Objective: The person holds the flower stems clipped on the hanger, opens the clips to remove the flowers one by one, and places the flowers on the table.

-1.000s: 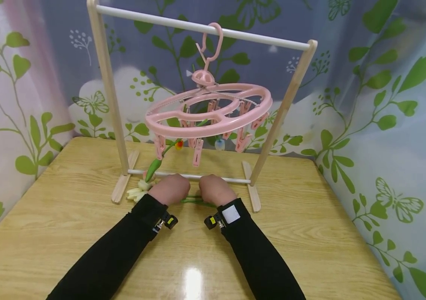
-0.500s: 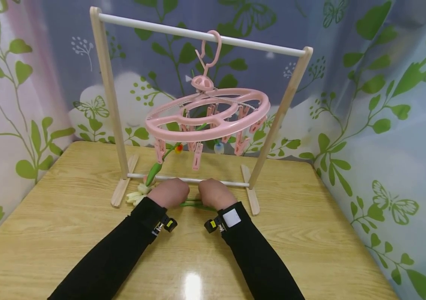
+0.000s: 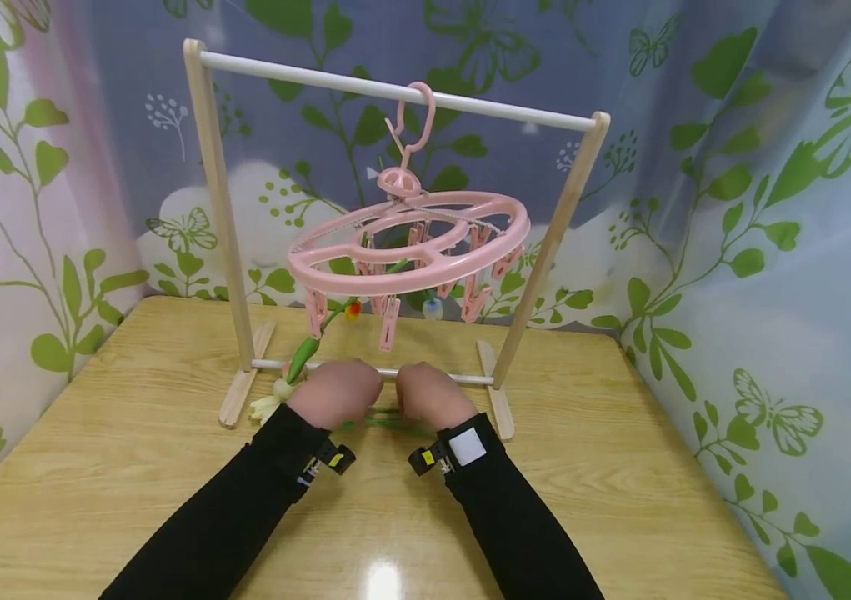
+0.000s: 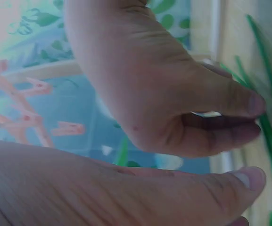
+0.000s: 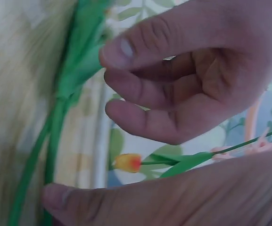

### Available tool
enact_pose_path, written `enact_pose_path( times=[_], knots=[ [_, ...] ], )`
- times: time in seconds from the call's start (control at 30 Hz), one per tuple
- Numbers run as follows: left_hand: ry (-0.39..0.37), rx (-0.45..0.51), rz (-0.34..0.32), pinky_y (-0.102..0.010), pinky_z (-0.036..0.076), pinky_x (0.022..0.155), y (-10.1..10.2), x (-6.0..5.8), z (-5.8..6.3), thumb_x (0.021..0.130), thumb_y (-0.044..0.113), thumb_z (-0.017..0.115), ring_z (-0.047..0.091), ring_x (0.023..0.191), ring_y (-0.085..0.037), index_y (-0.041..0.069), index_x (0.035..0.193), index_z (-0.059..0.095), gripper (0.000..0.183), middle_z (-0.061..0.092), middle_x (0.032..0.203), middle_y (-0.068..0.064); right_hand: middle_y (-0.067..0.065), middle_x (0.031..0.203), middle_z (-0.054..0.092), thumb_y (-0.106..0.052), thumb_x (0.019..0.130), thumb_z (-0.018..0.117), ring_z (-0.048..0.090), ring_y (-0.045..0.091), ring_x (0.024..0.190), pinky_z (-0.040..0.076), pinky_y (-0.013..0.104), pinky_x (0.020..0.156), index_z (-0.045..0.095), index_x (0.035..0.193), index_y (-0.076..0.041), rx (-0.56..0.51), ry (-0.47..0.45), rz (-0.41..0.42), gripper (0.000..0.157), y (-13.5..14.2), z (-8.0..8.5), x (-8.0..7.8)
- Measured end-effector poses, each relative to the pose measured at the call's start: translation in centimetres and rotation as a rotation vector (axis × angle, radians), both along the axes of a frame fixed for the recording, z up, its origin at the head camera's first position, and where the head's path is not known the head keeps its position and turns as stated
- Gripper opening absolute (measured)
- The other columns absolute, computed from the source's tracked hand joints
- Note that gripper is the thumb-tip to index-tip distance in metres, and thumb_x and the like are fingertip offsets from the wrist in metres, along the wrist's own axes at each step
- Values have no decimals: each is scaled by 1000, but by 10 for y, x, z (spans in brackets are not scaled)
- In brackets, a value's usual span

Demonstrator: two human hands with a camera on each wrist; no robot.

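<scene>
A bunch of artificial flowers lies on the table, its cream blooms (image 3: 265, 408) showing left of my left hand (image 3: 338, 392). My left thumb and fingertips pinch a green leaf (image 5: 86, 68) of the bunch in the right wrist view. My right hand (image 3: 433, 396) pinches the green stems (image 4: 270, 141) near their ends with thumb and fingers. Above the hands hangs a pink clip hanger (image 3: 410, 275) with several pink pegs. From it hang an orange-yellow tulip (image 5: 128, 162), a blue flower (image 3: 433, 308) and a stem with a green leaf (image 3: 303, 358).
The hanger hooks over the white top bar (image 3: 305, 75) of a wooden rack (image 3: 218, 208). The rack's feet (image 3: 237, 398) stand on the wood-grain table (image 3: 132, 467). A leaf-printed curtain (image 3: 755, 333) surrounds the table at the back and sides.
The head view has tilted up, so rack and hanger sit lower in the frame. Both hands stay close together at the bunch, with the left one shifting slightly.
</scene>
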State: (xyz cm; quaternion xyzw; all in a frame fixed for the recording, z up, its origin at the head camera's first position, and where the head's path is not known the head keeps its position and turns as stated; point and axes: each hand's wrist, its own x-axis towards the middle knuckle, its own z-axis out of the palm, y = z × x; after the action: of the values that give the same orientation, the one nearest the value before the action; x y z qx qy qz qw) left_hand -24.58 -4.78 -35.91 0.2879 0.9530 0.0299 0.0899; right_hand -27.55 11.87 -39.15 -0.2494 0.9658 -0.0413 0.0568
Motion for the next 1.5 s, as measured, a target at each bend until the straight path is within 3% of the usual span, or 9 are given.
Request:
enact_pose_path(
  times=[0.17,0.37,0.57,0.73,0.97,1.1,1.23,1.37,1.5],
  knots=[
    [13,103,-26,-27,37,58,-1,11,18,88,11,74,44,62,-13,16,79,59,18,49,70,4,-7,60,43,-7,82,75,38,9,53,35,25,50,56,63,-15,-87,-22,-35,28,-3,22,9],
    [173,137,-200,-25,36,59,-2,33,43,91,28,73,43,59,-10,18,75,55,26,46,65,6,-3,63,36,-6,87,67,33,12,58,31,25,54,46,61,-16,-138,21,3,35,-6,59,27],
    [189,219,-245,-26,36,62,-4,58,77,96,27,66,41,61,-8,22,80,58,18,47,69,7,-4,64,46,-8,94,63,41,13,59,34,26,59,62,73,-18,-179,135,25,23,2,94,54],
    [235,334,-329,-24,42,65,-8,77,96,97,25,67,46,66,-6,23,87,62,12,54,77,10,-7,69,56,-10,96,63,51,13,63,40,26,60,64,82,-23,-268,194,49,18,6,110,73],
    [518,609,-482,-23,47,70,-18,95,111,91,18,74,53,78,-6,18,98,68,9,63,93,7,-9,74,58,-18,96,68,52,8,66,44,25,62,64,87,-23,-407,307,108,11,9,127,98],
    [784,791,-465,-28,50,76,-23,96,119,88,10,77,59,88,-15,9,101,70,15,66,99,-3,-12,84,62,-22,94,70,57,4,75,49,22,69,67,98,-22,-504,374,108,5,10,135,110],
    [1007,869,-394,-35,49,92,-27,95,125,83,6,80,62,101,-27,4,102,72,21,67,101,-11,-9,87,64,-22,93,72,60,5,78,51,23,71,68,98,-18,-554,506,129,7,10,139,117],
    [1078,854,-324,-41,42,106,-31,90,126,81,6,82,58,114,-35,3,108,71,30,66,112,-16,-5,91,67,-17,92,73,62,8,80,54,26,73,70,99,-14,-608,620,138,9,10,141,119],
    [1065,804,-257,-39,40,108,-34,84,124,81,7,82,56,118,-35,4,114,70,35,66,117,-15,0,96,69,-14,91,73,65,12,83,56,27,73,70,103,-10,-667,699,161,12,9,140,120]
  ],
)
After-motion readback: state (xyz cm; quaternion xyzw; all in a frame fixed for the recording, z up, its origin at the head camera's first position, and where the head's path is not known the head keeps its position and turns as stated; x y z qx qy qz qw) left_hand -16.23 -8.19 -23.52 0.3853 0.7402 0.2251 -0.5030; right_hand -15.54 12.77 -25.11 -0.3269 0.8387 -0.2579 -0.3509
